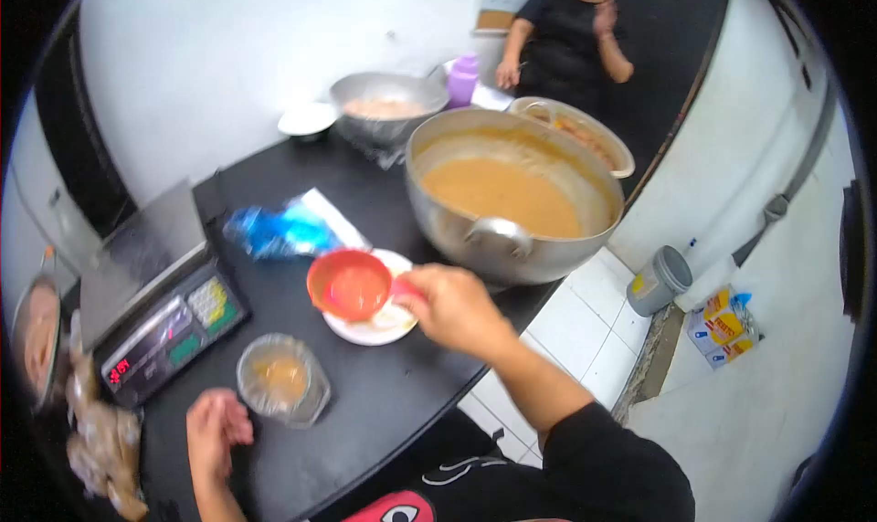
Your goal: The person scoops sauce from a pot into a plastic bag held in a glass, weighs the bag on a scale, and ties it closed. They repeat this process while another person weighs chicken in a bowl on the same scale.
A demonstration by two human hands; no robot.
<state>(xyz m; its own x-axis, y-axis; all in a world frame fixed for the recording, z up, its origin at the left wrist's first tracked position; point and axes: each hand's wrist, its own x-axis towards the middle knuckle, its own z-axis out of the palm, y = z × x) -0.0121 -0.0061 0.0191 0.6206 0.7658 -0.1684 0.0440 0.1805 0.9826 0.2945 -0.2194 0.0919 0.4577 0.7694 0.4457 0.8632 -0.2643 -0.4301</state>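
My right hand [457, 307] is closed round the handle of a red scoop [352, 286], which is held over a white plate [373, 332]. The scoop's bowl looks wet inside. My left hand [217, 428] is beside a small container lined with a clear plastic bag [285, 381]; its fingers are loosely curled and nothing shows in them. Some brown sauce [279, 377] lies in the bag. Beyond my right hand stands a large metal pot [484, 248] holding a lot of the same-coloured sauce.
A digital scale [174, 326] stands at left, near filled plastic bags [105, 435]. Blue plastic [283, 232] lies on the black table [365, 431]. Behind are a metal wok [388, 125], a purple bottle [462, 82], a food tub [594, 138] and another person [566, 47].
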